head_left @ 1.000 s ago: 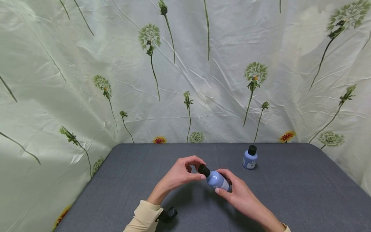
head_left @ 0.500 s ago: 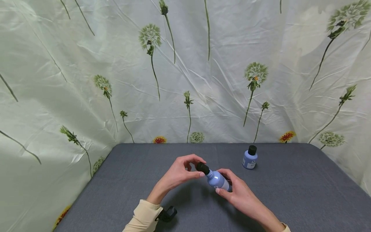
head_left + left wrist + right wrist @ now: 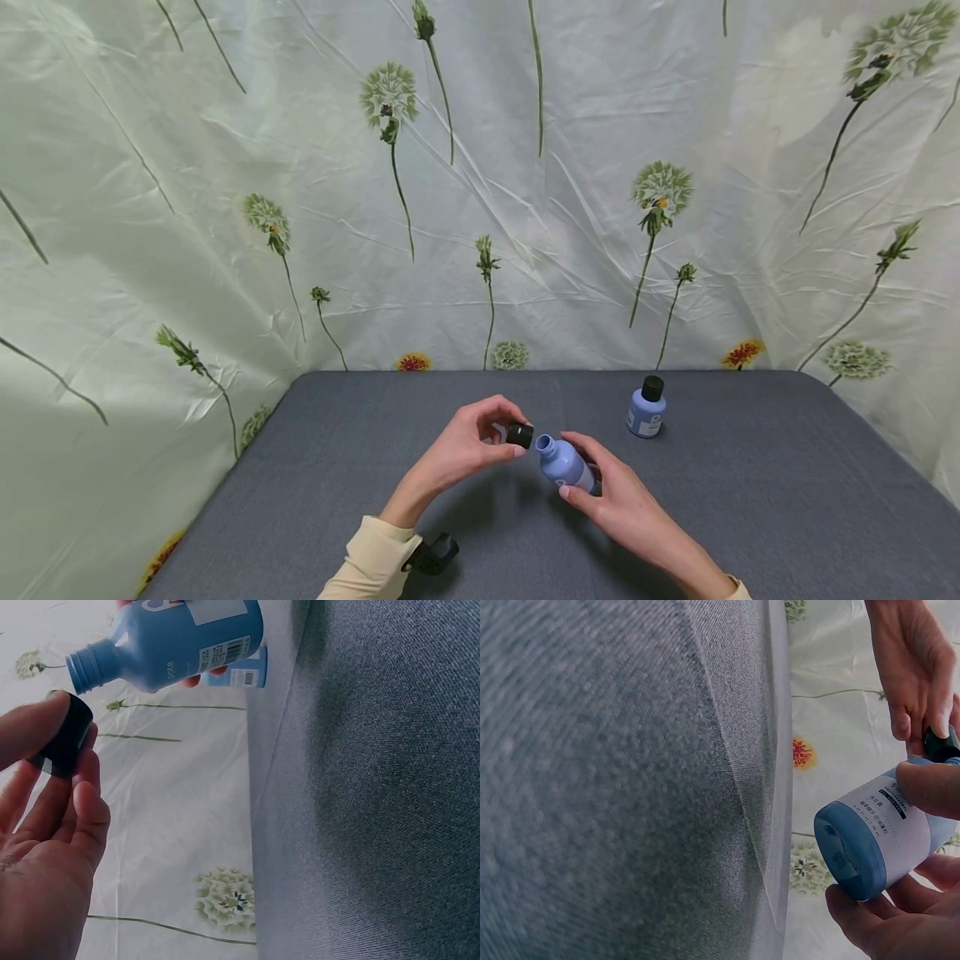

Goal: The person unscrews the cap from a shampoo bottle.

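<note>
My left hand point(image 3: 468, 443) pinches a black screw cap point(image 3: 519, 434) between thumb and fingers, just left of the bottle's mouth. A blue bottle point(image 3: 564, 463) with a white label is gripped round its body by my right hand point(image 3: 618, 500). It tilts toward the left hand, and its threaded neck point(image 3: 93, 666) shows bare in the left wrist view. A narrow gap separates cap and neck. From the right wrist, the bottle's base and printed label point(image 3: 889, 825) face the camera, held clear above the table.
A second blue bottle point(image 3: 647, 408), its black cap on, stands upright toward the back right of the dark grey table point(image 3: 360, 417). Behind the table hangs a pale curtain point(image 3: 585, 250) printed with dandelions. A black strap device point(image 3: 435, 555) sits at the left wrist.
The cap has come off the bottle's neck and moved slightly left with my left hand, baring the open mouth. My right hand keeps the bottle nearly still.
</note>
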Demonstrator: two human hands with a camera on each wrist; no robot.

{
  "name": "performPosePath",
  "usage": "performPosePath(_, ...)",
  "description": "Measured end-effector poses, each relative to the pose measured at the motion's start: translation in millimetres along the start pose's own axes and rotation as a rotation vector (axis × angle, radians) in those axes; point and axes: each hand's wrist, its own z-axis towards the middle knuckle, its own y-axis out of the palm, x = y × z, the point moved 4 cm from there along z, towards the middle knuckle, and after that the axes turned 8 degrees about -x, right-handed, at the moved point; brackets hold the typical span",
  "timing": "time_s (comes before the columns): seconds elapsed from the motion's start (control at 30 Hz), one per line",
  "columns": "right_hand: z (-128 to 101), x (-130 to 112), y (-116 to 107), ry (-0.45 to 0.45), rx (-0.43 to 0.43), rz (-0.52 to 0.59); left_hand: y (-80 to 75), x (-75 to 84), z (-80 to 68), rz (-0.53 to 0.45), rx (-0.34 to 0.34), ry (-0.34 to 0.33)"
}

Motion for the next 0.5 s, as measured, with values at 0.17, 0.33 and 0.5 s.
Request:
performPosePath(0.17,-0.2,0.2,-0.4,-0.003,0.019,-0.019,-0.2,-0.1,1.0,0.026,-0.02,0.005)
performPosePath(0.33,-0.5,0.7,-0.9,-0.011,0.043,-0.004,0.8,-0.3,-0.2,0.053,-0.03,-0.017)
performPosePath(0.5,-0.6,0.2,-1.4,-0.01,0.043,0.021,1.3,0.2,-0.6,0.041,-0.024,-0.017)
